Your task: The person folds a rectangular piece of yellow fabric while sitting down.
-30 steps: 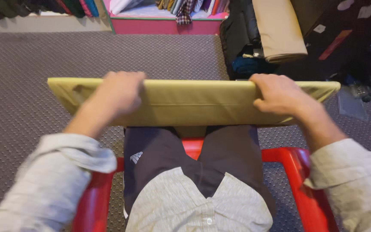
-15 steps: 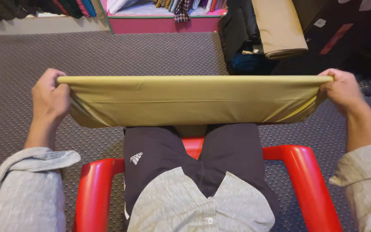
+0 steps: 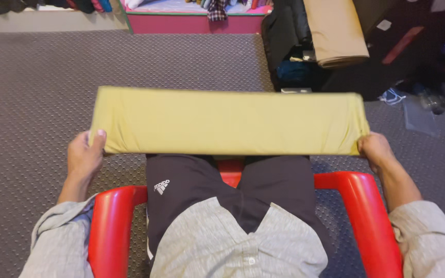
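Hands over grey carpet

Pretty even indoor light, soft shadows; the stretched olive-yellow cloth looks slightly motion-blurred, corner at 1 o'clock maybe dimmer.

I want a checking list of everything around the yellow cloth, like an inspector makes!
Surface: grey carpet; red chair under the person.
Job's things: folded yellow cloth, held flat and stretched above the knees.
Clutter: tan fabric roll, dark bags, clear plastic on the carpet.
Grips: left hand pinches the left corner; right hand the right corner.
Cables: nothing seen.
Surroundings: pink shelf base at the far wall.
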